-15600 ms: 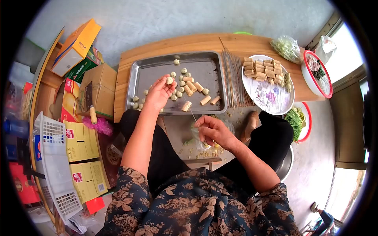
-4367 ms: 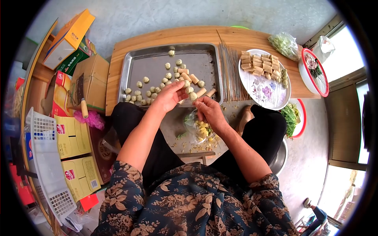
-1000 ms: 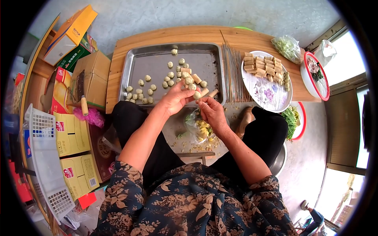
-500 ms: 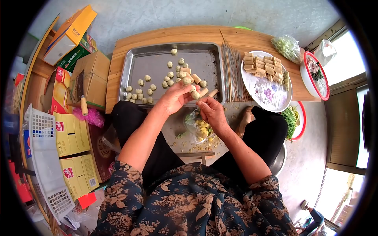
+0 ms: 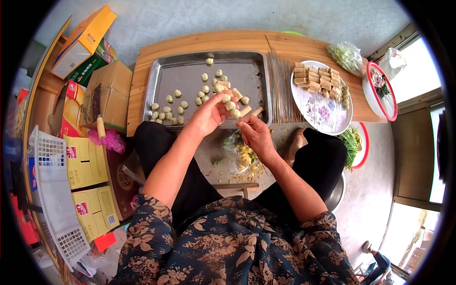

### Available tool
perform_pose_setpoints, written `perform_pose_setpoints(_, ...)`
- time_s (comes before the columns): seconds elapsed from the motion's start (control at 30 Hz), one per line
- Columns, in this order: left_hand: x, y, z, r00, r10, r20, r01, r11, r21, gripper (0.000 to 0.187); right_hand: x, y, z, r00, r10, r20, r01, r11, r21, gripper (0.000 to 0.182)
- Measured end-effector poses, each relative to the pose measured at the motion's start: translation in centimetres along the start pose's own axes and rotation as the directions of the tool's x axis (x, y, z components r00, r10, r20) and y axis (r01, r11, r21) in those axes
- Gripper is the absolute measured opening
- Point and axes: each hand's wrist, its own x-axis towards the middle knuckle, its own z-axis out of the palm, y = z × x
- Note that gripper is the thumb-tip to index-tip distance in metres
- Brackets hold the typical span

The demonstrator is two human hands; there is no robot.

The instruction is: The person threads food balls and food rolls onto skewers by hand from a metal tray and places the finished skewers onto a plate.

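Note:
Pale green-flecked balls (image 5: 230, 105) sit in a short row at the fingertips of my left hand (image 5: 208, 117), which is closed on them over the tray's near edge. The nearest ball (image 5: 235, 114) points toward my right hand (image 5: 256, 137), whose thumb and fingers are pinched together just below it. A thin skewer seems to run from that pinch into the balls; most of it is hidden. Beneath and beyond the hands, a metal tray (image 5: 178, 71) holds loose balls (image 5: 177, 93) and several beige rolls (image 5: 236, 94).
Bare skewers (image 5: 281, 90) lie right of the tray on the wooden table (image 5: 213, 42). An oval plate (image 5: 311, 111) bears stacked rolls and skewered balls. A bag of yellow-green pieces (image 5: 243, 154) sits below the hands. Boxes (image 5: 111, 90) and a knife (image 5: 99, 111) stand left.
The middle ball in my left hand has shifted slightly away from the nearest one, toward the far ball. Both hands stay in almost the same place.

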Motion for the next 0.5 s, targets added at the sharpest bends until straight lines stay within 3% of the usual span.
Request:
perform_pose_setpoints(0.13,0.1,0.2,0.1,1.0,0.014,0.012,-0.015,1.0,0.018,0.042,0.0,0.1,-0.1,1.0,-0.003,-0.001,0.003,1.0,-0.001,0.013)
perform_pose_setpoints(0.2,0.2,0.4,0.1,0.998,0.058,0.01,-0.056,0.991,-0.119,0.043,-0.1,0.0,0.0,1.0,-0.013,0.005,0.013,1.0,-0.027,0.013)
perform_pose_setpoints(0.3,0.6,0.4,-0.6,0.992,0.124,-0.024,-0.126,0.975,-0.185,0.042,-0.2,0.5,0.0,0.999,-0.014,0.045,0.015,1.0,-0.022,0.012)
perform_pose_setpoints(0.5,0.5,0.4,-0.7,0.988,0.148,0.05,-0.14,0.981,-0.131,0.035,-0.5,0.4,0.0,0.998,-0.034,0.049,0.038,0.996,-0.081,0.011)
